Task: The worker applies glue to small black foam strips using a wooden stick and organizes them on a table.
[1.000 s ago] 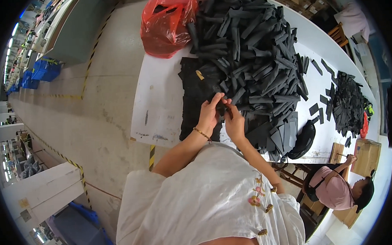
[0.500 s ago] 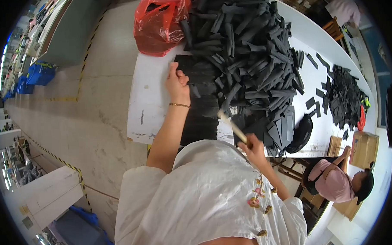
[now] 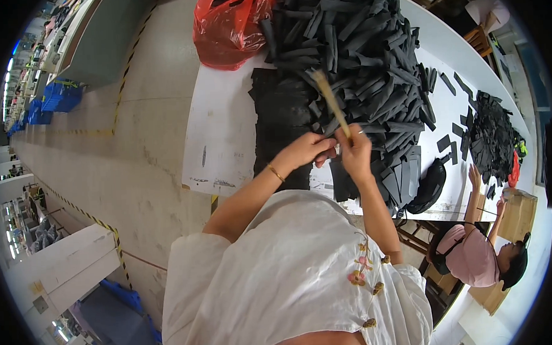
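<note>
My right hand [image 3: 355, 151] grips a thin wooden stick [image 3: 329, 99] that points up over a big heap of black rolled strips [image 3: 357, 54] on the white table [image 3: 220, 132]. My left hand [image 3: 305, 150] meets it at the stick's lower end, fingers pinched around something small and dark I cannot make out. Both hands hover above a neat stack of flat black sheets [image 3: 281, 111] at the table's near edge.
A red plastic bag [image 3: 228, 25] lies at the table's far left corner. A second, smaller black pile [image 3: 490, 134] and a black pouch [image 3: 431, 185] sit to the right. A person in a pink top [image 3: 473, 254] works at the right. Concrete floor and blue crates [image 3: 57, 98] lie left.
My left hand has pulled back from the flat black stack to meet my right hand. The right hand has risen and swung the stick to point up over the heap.
</note>
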`<state>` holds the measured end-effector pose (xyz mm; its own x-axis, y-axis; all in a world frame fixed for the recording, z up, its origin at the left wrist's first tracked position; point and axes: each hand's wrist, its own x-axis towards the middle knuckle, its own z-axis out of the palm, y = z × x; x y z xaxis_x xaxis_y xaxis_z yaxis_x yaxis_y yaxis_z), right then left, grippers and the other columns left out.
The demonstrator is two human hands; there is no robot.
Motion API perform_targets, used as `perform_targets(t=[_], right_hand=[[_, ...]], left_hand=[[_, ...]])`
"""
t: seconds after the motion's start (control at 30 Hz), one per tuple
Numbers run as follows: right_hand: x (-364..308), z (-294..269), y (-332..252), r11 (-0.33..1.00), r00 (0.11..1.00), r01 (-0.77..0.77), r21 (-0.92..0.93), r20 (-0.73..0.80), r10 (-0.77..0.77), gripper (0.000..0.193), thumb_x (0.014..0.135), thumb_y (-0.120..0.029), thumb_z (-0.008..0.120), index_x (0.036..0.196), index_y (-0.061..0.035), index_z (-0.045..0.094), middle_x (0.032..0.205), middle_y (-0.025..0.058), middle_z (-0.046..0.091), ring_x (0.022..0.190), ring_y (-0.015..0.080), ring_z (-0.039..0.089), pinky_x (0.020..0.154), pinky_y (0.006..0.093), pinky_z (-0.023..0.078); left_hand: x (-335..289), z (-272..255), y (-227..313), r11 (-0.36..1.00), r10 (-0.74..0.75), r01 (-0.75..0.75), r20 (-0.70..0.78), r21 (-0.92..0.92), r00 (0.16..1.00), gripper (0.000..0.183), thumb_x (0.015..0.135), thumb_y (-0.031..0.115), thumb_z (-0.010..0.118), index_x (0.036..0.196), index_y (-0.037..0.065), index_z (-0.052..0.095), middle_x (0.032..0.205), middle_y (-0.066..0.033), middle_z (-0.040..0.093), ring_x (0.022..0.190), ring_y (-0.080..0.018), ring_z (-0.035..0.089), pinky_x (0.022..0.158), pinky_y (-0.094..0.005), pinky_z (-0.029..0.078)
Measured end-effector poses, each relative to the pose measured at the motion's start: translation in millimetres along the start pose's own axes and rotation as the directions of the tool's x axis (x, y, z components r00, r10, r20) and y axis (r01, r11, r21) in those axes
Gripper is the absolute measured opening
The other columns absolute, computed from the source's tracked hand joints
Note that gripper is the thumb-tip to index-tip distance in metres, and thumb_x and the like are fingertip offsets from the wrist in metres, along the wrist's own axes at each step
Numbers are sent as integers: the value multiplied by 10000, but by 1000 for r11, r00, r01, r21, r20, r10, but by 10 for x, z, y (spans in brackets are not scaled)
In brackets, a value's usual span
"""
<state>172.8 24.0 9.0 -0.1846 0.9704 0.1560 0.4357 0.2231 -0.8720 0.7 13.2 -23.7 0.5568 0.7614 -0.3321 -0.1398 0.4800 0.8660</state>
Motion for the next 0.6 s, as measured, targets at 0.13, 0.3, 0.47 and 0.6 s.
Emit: perform_targets(t=[0.13, 0.3, 0.47, 0.6], right_hand=[[229, -257, -53, 998, 933, 34, -61, -357, -53, 93, 916, -26, 585, 842, 3, 537, 677, 5, 447, 633, 74, 385, 570, 222, 341], [406, -572, -31, 977, 785, 95, -193, -589, -193, 110, 938, -67, 567, 847, -7, 562, 694, 13, 480, 620, 105, 426, 567, 259, 357], [846, -1536, 310, 987, 758, -131, 94, -632, 161, 235, 976, -195, 537, 933, 24, 610, 655, -36, 478, 601, 60, 385, 545, 228, 327], [792, -1517, 419, 911, 853, -240, -336, -520, 33, 293, 955, -259, 582, 1115, -15, 605, 748, 41, 581, 678, 104, 502, 650, 255, 432]], left_hand=[[-87, 423, 0, 992, 119, -120, -14, -40, 993, 340, 1020, 265, 422, 771, 38, 462, 605, 5, 459, 508, -95, 478, 505, -245, 402], [-123, 423, 192, 979, 203, -203, 15, 6, 979, 322, 1009, 246, 434, 760, 42, 441, 660, -54, 577, 535, -125, 551, 520, -263, 429], [-126, 12, -432, 637, 399, -146, -161, 757, 903, 164, 844, 183, 632, 756, 74, 547, 752, -71, 589, 680, -218, 585, 622, -328, 471], [-66, -199, -593, 152, 477, 22, -93, 988, 874, 169, 739, 191, 727, 809, 91, 611, 868, -39, 558, 916, -252, 543, 806, -365, 458]])
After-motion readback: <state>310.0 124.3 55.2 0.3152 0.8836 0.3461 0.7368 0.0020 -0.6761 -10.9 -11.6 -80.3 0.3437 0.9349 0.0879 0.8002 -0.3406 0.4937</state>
